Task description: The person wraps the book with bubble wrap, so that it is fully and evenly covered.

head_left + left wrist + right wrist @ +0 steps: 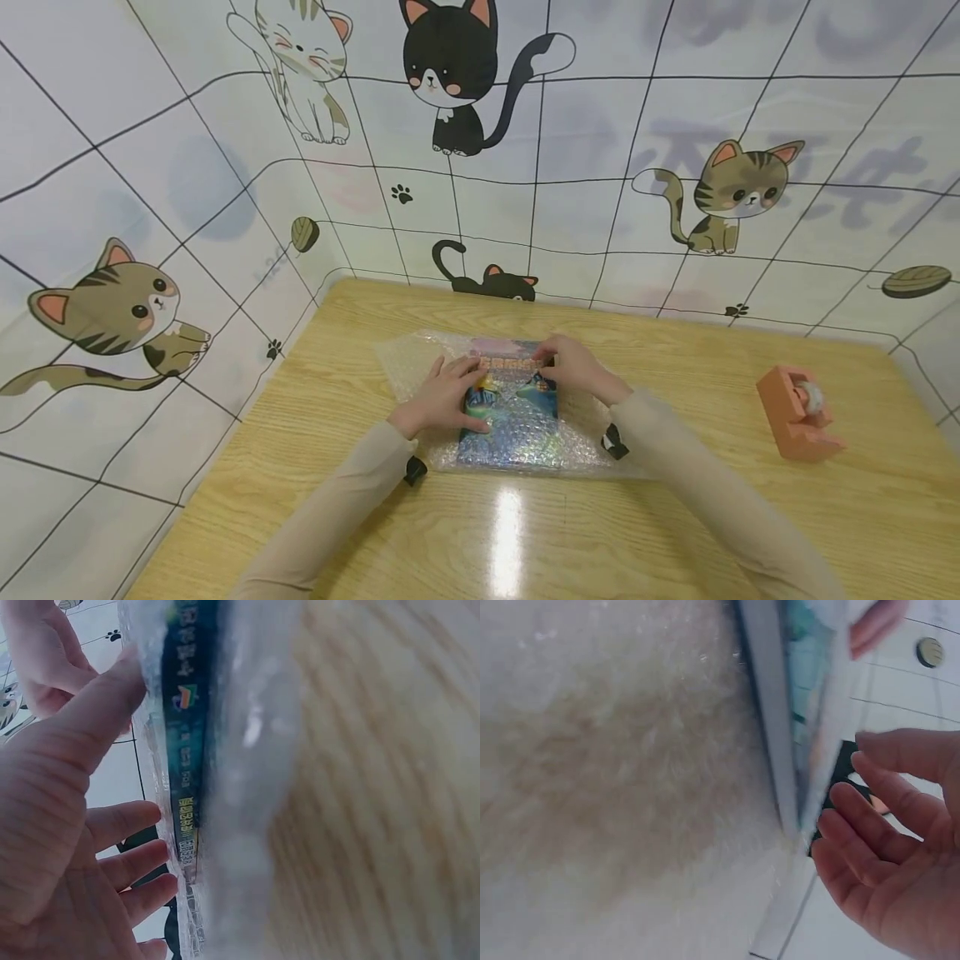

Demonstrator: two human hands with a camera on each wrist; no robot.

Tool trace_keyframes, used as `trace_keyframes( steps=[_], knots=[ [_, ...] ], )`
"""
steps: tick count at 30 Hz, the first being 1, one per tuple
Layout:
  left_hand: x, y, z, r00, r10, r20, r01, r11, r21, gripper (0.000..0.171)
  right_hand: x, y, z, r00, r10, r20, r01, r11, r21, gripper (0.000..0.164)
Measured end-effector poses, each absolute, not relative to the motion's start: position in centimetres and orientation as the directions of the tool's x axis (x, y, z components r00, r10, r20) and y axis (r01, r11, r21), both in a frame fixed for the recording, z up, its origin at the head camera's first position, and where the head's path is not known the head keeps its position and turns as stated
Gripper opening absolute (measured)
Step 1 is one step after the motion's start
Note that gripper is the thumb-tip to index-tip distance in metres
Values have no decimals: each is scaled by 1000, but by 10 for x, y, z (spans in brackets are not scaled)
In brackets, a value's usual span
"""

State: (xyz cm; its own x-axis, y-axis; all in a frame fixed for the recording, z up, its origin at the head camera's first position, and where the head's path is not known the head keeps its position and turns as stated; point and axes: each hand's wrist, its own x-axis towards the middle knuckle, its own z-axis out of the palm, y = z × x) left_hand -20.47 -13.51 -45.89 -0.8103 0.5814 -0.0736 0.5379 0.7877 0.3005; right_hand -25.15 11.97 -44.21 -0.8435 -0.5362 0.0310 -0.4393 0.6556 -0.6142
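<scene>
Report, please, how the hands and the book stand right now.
Left hand spread on the wrapped book. Right hand at its top right corner, grip unclear. Bubble wrap over much of it. Tape dispenser off right, out of the way.

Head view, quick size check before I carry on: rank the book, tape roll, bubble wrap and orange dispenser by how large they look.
Largest to smallest:
1. Bubble wrap
2. Book
3. Orange dispenser
4. Tape roll
</scene>
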Motion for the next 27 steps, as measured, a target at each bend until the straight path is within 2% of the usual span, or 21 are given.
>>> trace_keyframes(
  steps=[8, 15, 27],
  knots=[
    [-206, -133, -457, -808, 584, -77, 536, 783, 315, 92, -228, 160, -429, -838, -539, 82, -458, 616, -641, 32],
    [-206, -134, -460, -809, 582, -82, 528, 781, 332, 93, -201, 202, -421, -885, -464, 43, -387, 679, -624, 39],
    [-207, -134, -462, -806, 589, -59, 532, 764, 366, 94, -167, 252, -431, -941, -338, -8, -261, 740, -620, 50]
  ],
)
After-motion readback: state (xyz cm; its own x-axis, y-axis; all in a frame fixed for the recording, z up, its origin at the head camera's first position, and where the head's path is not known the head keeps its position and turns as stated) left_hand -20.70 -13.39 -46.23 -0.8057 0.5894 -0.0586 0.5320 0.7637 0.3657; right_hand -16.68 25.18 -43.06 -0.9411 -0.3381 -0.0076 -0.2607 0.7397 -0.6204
